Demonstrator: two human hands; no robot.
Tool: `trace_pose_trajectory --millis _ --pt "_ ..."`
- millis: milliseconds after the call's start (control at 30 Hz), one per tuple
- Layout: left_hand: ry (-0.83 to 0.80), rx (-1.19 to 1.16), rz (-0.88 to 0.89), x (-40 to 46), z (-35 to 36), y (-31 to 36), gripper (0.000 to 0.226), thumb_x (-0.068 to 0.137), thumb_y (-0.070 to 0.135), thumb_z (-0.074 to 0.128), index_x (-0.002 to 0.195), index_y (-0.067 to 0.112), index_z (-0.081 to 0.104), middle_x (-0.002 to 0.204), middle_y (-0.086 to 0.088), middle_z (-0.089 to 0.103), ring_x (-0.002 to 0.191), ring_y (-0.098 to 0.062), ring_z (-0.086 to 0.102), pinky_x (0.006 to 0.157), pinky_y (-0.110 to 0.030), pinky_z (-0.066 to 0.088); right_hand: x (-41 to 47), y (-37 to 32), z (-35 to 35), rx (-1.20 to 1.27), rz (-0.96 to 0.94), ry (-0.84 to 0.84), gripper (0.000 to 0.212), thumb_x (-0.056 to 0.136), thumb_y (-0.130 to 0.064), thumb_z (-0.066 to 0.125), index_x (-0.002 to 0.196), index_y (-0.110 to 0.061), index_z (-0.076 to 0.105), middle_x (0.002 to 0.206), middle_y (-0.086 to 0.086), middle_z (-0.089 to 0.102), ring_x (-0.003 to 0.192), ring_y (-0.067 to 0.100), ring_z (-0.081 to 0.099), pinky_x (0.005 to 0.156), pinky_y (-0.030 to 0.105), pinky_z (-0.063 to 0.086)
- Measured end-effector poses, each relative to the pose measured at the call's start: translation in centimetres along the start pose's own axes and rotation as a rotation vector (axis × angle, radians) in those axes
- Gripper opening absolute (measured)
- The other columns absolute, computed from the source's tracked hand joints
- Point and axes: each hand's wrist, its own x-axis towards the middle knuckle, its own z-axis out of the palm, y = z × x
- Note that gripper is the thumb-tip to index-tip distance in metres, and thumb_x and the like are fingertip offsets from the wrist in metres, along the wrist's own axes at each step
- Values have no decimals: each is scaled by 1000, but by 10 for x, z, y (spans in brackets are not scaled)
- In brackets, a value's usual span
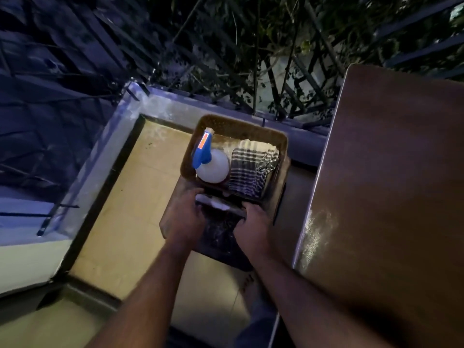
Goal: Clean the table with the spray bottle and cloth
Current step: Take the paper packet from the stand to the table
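Head cam is looking straight down here and it's pretty dark, so bear with me. There's a brown basket (241, 126) sitting on top of a dark stool or stand (221, 237), and inside it the spray bottle (211, 164) (white body, blue trigger head with an orange sticker) sits on the left side, with the striped cloth (253, 169) bunched up just beside it on the right, the two touching. Both hands are down at the near edge of the basket: the left hand (187, 212) has its fingers curled around the near left corner, and the right hand (253, 222) is wrapped around the near rim a bit further right, so both look closed in a grip on the basket. The brown table (391, 197) fills the right side of the shot, with a dusty whitish patch near its left edge. Yellowish floor tiles (130, 222) are below, with a railing (175, 101) and plants (276, 46) beyond it.
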Motion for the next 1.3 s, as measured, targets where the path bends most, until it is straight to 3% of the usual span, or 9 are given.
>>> trace_pose_trajectory --millis 133,367,533,667,733,867,1000,1100,1300 --pt "-50 -21 43 7 7 -14 42 88 -4 57 129 6 62 133 -13 62 125 -28 57 104 -42 46 6 3 16 -118 -55 -99 66 91 -24 66 150 -18 37 145 9 48 135 31 42 111 40 38" --pt "-130 74 28 16 20 -21 53 91 7 62 143 8 56 147 -12 57 137 -29 51 111 -38 40 23 2 26 -69 -41 -100 59 93 -25 66 148 -19 46 141 11 57 130 32 49 108 37 39" --pt "-23 0 26 12 27 -22 51 86 -5 60 137 6 61 139 -13 63 129 -29 57 105 -32 41 27 3 28 10 -44 -61 42 93 -14 59 134 -17 62 127 12 67 120 31 59 100 35 47" --pt "15 -40 19 3 25 -21 42 87 -4 57 125 10 67 120 -12 71 110 -29 64 82 -19 37 21 1 21 30 -96 -50 41 90 -9 59 130 -16 64 123 12 68 117 32 59 98 34 44" --pt "24 -36 40 -1 20 -19 39 87 -3 58 121 11 69 116 -10 72 107 -29 65 80 -18 35 17 -1 15 50 -122 -66 41 89 -9 61 129 -16 64 126 10 67 118 29 58 100 33 43" --pt "51 -62 51 -14 -1 -6 35 83 1 68 114 17 71 104 0 69 99 -21 63 81 -18 40 0 -8 -8 90 -203 -69 45 87 -9 62 131 -16 64 133 5 64 126 24 54 108 27 38" --pt "90 -175 42 -41 -30 21 40 79 -2 73 109 24 72 104 11 65 95 1 56 83 1 36 -28 -18 -41 82 -266 -37 47 82 -11 62 128 -22 66 130 1 66 124 20 55 108 25 36" --pt "90 -225 25 -62 -51 46 42 81 -4 70 112 23 71 109 9 65 100 -4 59 86 -7 39 -52 -26 -71 111 -344 9 45 79 -12 66 122 -24 70 122 1 71 117 20 61 104 24 39" --pt "72 -277 120 -99 -79 108 42 86 -8 66 123 11 69 123 -2 68 111 -13 62 94 2 37 -96 -20 -140 122 -478 168 39 74 -17 74 111 -30 72 104 -4 76 98 21 69 88 30 52"
